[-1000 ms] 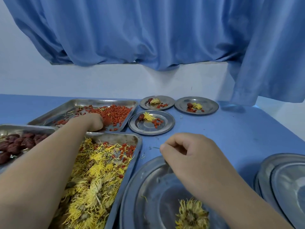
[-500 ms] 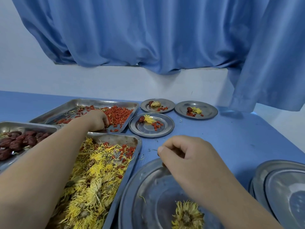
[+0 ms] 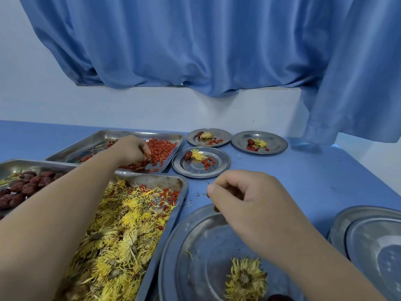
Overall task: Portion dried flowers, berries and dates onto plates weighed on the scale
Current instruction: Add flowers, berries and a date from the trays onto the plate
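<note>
Berries (image 3: 161, 147) pinched by left hand (image 3: 132, 148); right hand (image 3: 249, 198) curled.

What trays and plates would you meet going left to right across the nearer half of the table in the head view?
Date tray → flower tray → plate with a flower → plate stack.

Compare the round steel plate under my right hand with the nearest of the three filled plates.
The round steel plate under the right hand shows only a dried yellow flower and a dark date; the nearest filled steel plate also holds red berries. Only the first has a hand over it. Both are round.
</note>
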Demonstrator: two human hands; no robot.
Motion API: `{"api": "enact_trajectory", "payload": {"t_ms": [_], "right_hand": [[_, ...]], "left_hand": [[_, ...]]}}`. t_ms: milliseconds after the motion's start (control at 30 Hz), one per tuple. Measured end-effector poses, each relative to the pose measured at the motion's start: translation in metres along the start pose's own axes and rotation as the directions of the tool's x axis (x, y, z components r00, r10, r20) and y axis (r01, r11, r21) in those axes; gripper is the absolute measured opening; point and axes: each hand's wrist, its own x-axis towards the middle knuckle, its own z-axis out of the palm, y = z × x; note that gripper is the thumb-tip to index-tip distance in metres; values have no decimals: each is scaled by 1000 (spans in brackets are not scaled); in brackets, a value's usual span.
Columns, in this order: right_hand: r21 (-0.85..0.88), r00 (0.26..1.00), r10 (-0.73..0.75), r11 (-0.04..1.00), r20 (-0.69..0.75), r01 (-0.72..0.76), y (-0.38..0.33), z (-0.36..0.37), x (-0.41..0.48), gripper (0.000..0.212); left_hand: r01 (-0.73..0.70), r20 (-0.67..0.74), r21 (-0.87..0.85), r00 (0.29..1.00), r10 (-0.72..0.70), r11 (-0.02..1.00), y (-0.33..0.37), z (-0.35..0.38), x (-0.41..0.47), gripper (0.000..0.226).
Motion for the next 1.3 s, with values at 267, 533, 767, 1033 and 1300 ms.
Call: {"api": "enact_trajectory", "payload": {"t_ms": [267,533,767,1033,1300], "right_hand": [[2,999,-18,1000,-38,18,-6,-14,0,27],[-31,996,-59,998,-71,57,-23,-42,-5,26],[-69,979,-127,991,-160,117,-43,-71,-19,24],[-58,957,-180,983,-226,172,-48,-70,-53,25],[-314,952,-210,940,-221,135,-3,-53,-122,21]], "left_hand": [[-69,-72,-348,996,47,935,13,-7,-31,17],[-182,109,-558,951,290,809,85,-11,-132,13],[-255,305,-534,831,465,806,136,13,-201,8],[-356,281,-254,863,421,899,141,23,-217,21],[-286,266,-339,885,383,896,143,19,-234,29]]}}
